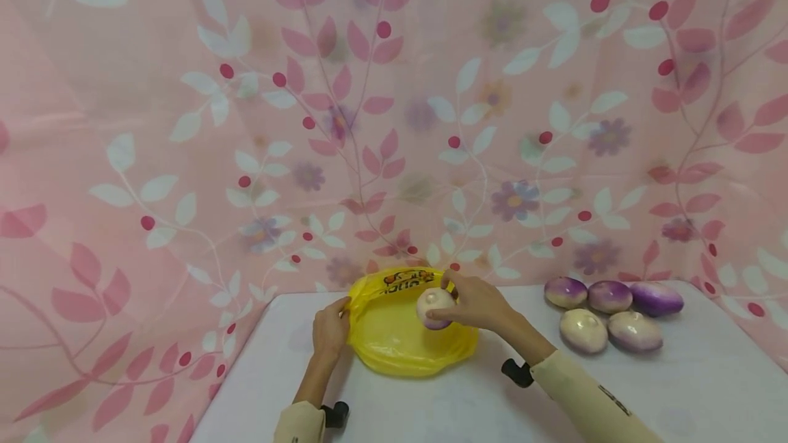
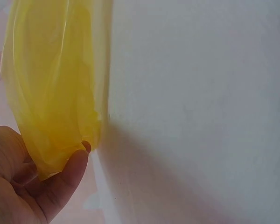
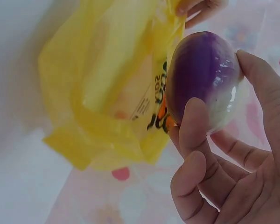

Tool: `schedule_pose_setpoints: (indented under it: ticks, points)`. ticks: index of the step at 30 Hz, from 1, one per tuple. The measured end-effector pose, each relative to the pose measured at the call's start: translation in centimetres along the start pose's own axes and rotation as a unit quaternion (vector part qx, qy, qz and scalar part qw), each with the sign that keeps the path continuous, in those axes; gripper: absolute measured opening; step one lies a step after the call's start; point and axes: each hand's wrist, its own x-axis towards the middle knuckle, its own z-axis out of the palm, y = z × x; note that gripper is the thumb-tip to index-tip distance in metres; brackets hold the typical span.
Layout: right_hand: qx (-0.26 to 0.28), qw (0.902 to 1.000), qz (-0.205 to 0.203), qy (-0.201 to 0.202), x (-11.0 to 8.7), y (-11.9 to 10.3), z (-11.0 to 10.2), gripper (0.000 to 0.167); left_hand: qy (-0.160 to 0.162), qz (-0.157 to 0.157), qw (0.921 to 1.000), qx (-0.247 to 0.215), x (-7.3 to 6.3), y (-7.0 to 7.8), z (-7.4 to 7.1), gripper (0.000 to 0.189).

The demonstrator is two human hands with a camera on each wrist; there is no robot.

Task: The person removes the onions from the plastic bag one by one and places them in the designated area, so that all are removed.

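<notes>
A yellow plastic bag (image 1: 400,354) with dark printing stands with its mouth spread wide on the white table. At the bag's left rim, my left hand (image 1: 330,330) pinches the plastic; in the left wrist view the thumb (image 2: 67,184) presses against a fold of it. My right hand (image 1: 483,303) holds a glossy purple-and-white turnip (image 1: 434,307) in front of the bag's opening. Seen from the right wrist, the turnip (image 3: 203,79) sits between thumb and fingers, its purple side toward the bag (image 3: 65,88). What lies deep inside the bag is hard to see.
Several more purple-and-white turnips (image 1: 581,331) lie grouped at the table's right side, beyond my right forearm. A pink floral cloth (image 1: 418,122) hangs behind the white table (image 1: 258,374). A small black device (image 1: 517,373) is strapped at each wrist.
</notes>
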Motion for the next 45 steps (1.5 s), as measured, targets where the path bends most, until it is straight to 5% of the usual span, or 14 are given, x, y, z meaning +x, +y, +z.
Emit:
schedule_pose_setpoints:
  ticks: [11,25,45]
  points:
    - [0.024,0.9993,-0.022,0.020,-3.1,3.8,-3.4,0.053,0.005,0.009,0.9999,-0.004,0.0,0.2,-0.2,0.026]
    - [0.002,0.9975,0.018,0.068,-7.4,8.9,-8.3,0.056,-0.016,-0.011,0.9998,0.005,-0.1,0.1,-0.1,0.028]
    - [-0.027,0.9939,0.081,0.070,-13.7,16.2,-13.8,0.057,-0.011,-0.007,0.9999,0.003,-0.3,0.0,-0.2,0.028]
